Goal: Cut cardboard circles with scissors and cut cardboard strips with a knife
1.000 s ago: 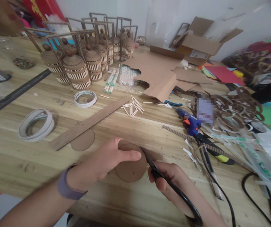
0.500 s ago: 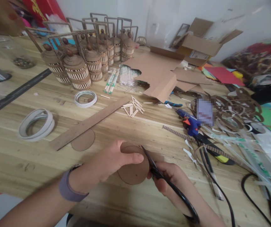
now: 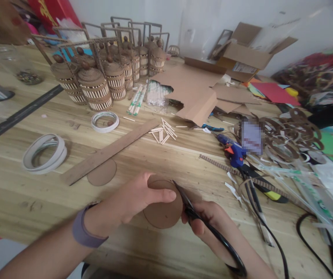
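Note:
A brown cardboard piece (image 3: 162, 213) with a curved edge and a drawn round outline is pinched in my left hand (image 3: 143, 195), thumb on top, above the table. My right hand (image 3: 210, 219) is closed around black-handled scissors (image 3: 194, 213). The scissors' blades lie at the cardboard's upper right edge, close to my left thumb tip. A cut cardboard disc (image 3: 102, 172) lies to the left, partly under a long cardboard strip (image 3: 111, 151). My left fingers are hidden beneath the cardboard.
Short wooden sticks (image 3: 163, 131) lie ahead, with white tape rings (image 3: 44, 154) to the left. A blue glue gun (image 3: 234, 153) and its black cable are on the right. Lidded cardboard lanterns (image 3: 93, 87) with tall handles stand behind, beside torn cardboard (image 3: 192, 89).
The cardboard piece has turned and shifted very slightly against the blades. Both hands stay almost in the same place, with the scissors still at its edge.

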Demonstrator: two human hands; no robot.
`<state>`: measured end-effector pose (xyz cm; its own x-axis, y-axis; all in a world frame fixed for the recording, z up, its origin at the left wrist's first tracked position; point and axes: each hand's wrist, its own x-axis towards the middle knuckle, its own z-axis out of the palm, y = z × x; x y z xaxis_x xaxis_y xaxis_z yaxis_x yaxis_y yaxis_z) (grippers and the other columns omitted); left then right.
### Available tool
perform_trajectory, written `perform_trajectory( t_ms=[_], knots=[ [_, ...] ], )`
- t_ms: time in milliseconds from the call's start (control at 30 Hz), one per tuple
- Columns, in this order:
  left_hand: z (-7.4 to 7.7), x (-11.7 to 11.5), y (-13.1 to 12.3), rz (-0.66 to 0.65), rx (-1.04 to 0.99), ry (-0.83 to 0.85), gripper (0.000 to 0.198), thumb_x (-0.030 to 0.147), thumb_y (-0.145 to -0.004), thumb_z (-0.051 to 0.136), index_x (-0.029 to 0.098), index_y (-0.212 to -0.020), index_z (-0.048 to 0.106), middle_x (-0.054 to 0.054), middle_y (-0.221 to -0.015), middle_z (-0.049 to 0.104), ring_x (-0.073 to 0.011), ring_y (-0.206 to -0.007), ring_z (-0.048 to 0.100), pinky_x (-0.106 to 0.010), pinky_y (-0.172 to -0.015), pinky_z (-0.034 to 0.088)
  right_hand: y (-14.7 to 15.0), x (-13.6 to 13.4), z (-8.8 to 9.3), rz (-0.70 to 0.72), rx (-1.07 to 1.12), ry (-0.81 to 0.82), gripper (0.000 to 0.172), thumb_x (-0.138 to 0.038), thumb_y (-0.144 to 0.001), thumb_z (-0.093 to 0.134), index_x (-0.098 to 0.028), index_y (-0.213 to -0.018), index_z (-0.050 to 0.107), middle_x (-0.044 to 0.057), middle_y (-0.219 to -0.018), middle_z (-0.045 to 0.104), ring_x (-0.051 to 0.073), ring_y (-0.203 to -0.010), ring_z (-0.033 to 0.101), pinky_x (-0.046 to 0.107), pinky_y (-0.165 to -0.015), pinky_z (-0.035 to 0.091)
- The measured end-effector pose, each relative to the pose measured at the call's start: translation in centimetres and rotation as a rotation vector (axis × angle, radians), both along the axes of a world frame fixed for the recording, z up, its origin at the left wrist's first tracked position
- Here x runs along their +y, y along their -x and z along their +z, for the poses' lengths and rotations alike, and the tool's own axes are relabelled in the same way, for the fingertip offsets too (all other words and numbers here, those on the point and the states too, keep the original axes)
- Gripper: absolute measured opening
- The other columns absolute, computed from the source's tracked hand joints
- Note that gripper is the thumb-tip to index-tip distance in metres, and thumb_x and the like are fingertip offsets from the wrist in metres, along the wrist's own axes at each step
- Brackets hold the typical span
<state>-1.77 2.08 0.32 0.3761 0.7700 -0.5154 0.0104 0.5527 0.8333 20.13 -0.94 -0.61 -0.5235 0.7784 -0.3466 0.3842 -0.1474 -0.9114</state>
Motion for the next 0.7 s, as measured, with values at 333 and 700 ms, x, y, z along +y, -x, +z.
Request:
perform_trajectory(
  t_ms=[333, 700],
  knots=[
    [0.07, 0.12, 0.05, -0.024, -0.022, -0.006, 0.033, 0.04, -0.066, 0.084, 0.02, -0.09, 0.073, -0.004, -0.093, 0.078, -0.0304, -0.108, 0.067, -0.04, -0.094, 0.048, -0.09, 0.07, -0.12, 0.024, -0.019, -0.03, 0.077, -0.096, -0.073, 0.039, -0.019, -0.068, 0.05, -0.005, -0.059, 0.035, 0.01, -0.054, 0.029, 0.024, -0.047, 0.023],
    [-0.18, 0.3, 0.22, -0.054, -0.038, 0.019, 0.045, 0.04, -0.065, 0.084, 0.018, -0.103, 0.073, -0.003, -0.091, 0.078, -0.0275, -0.096, 0.069, -0.036, -0.087, 0.049, -0.71, 0.17, -0.36, 0.055, -0.004, -0.004, 0.079, -0.094, -0.073, 0.043, -0.017, -0.077, 0.059, -0.004, -0.062, 0.041, 0.01, -0.055, 0.035, 0.023, -0.048, 0.027]
  ],
)
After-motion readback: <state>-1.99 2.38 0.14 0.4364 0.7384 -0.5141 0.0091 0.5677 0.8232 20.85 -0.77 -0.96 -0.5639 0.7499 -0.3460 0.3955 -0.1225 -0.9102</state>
